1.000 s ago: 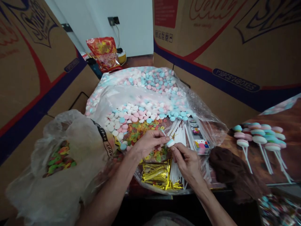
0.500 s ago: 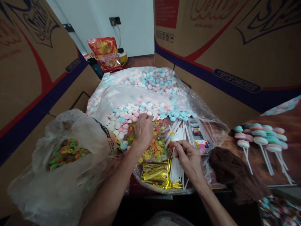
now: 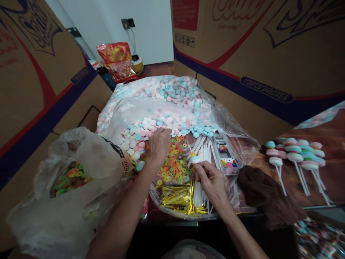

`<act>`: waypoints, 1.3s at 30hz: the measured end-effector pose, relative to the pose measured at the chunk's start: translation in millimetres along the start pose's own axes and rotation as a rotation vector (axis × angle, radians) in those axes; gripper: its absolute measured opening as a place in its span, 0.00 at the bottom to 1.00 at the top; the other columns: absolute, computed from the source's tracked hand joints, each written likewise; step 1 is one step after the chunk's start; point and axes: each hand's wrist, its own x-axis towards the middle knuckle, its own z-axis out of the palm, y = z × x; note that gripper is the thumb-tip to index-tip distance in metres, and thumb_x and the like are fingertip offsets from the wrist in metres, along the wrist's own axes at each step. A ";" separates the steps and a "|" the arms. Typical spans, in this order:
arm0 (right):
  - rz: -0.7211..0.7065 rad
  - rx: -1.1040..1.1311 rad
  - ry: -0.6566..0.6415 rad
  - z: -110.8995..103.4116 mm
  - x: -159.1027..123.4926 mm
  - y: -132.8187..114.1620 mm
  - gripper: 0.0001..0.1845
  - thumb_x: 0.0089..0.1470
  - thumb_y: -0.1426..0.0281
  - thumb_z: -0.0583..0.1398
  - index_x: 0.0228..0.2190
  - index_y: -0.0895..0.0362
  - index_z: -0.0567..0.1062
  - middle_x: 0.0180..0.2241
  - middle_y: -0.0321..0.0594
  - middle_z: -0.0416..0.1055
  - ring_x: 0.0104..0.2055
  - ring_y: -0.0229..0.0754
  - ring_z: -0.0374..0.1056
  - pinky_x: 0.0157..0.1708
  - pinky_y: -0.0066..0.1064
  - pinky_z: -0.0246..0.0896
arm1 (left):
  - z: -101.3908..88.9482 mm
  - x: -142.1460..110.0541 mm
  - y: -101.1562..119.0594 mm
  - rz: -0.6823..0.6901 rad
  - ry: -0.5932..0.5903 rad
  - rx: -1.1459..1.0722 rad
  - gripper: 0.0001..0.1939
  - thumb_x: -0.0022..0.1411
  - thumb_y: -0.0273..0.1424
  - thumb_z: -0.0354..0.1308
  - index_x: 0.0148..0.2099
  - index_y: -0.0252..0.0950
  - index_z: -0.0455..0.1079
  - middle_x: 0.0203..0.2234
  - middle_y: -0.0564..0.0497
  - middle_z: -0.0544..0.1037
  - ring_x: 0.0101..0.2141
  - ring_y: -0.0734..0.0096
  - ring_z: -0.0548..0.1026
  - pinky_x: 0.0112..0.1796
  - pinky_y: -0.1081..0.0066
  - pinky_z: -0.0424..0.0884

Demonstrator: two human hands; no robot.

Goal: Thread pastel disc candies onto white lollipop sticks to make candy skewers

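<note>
My left hand is closed at the front of a pile of pink, blue and white marshmallow discs; its fingertips pinch a white marshmallow. I cannot tell whether that disc is off the pile. My right hand grips a small candy skewer, with an orange gummy ring above a blue and white marshmallow. Between my hands lie loose gummy rings. White sticks lie beside and under my right hand, and gold twist ties are nearest me.
A plastic bag of gummy rings stands at left. Finished marshmallow skewers lie at right, past a brown cloth. Large cardboard boxes flank the table. A red snack bag stands at the back.
The whole view has shifted slightly. My left hand stays at the marshmallow pile, a white disc now showing at its fingertips. My right hand still holds the skewer.
</note>
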 end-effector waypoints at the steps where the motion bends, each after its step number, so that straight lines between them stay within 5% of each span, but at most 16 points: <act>1: 0.000 0.006 -0.002 0.9 0.0 -0.3 0.19 0.62 0.60 0.56 0.23 0.56 0.68 0.19 0.30 0.59 0.23 0.34 0.55 0.25 0.26 0.51 | 1.4 0.3 -1.5 0.027 -0.002 -0.021 0.14 0.67 0.28 0.48 0.49 0.41 0.72 0.39 0.45 0.75 0.40 0.60 0.73 0.35 0.67 0.61; 12: -0.008 -0.017 -0.017 2.8 0.0 -2.6 0.19 0.61 0.61 0.56 0.22 0.56 0.67 0.18 0.30 0.59 0.22 0.34 0.56 0.24 0.26 0.52 | 20.8 22.7 -17.6 0.137 0.019 -0.118 0.16 0.65 0.23 0.45 0.46 0.37 0.73 0.40 0.44 0.69 0.38 0.63 0.68 0.35 0.67 0.62; 18: -0.002 -0.039 -0.024 3.4 -0.4 -0.5 0.18 0.61 0.60 0.57 0.23 0.56 0.68 0.18 0.30 0.59 0.21 0.34 0.55 0.23 0.26 0.50 | 19.6 17.0 -24.9 0.317 -0.034 -0.216 0.14 0.59 0.20 0.51 0.45 0.36 0.71 0.40 0.46 0.72 0.39 0.63 0.70 0.37 0.68 0.64; 26: -0.009 -0.042 -0.025 3.2 0.3 0.2 0.18 0.61 0.60 0.57 0.23 0.56 0.68 0.18 0.30 0.59 0.21 0.34 0.55 0.23 0.26 0.51 | 13.4 8.7 -17.2 0.297 -0.008 -0.184 0.19 0.61 0.20 0.51 0.53 0.38 0.67 0.41 0.45 0.70 0.37 0.64 0.70 0.34 0.69 0.65; 31: -0.008 -0.040 -0.029 3.2 -0.2 -0.5 0.19 0.61 0.60 0.56 0.22 0.56 0.68 0.18 0.30 0.59 0.21 0.34 0.55 0.23 0.26 0.50 | 12.6 -3.5 -11.0 0.307 0.026 -0.269 0.10 0.64 0.24 0.51 0.44 0.36 0.71 0.40 0.46 0.68 0.37 0.68 0.69 0.35 0.70 0.66; 39: -0.011 -0.040 -0.033 3.4 0.7 -1.8 0.18 0.61 0.60 0.57 0.22 0.56 0.68 0.18 0.30 0.58 0.21 0.34 0.55 0.23 0.27 0.50 | 23.3 -5.6 -15.0 0.334 -0.045 -0.255 0.14 0.62 0.18 0.48 0.41 0.36 0.72 0.36 0.47 0.71 0.38 0.67 0.70 0.37 0.71 0.66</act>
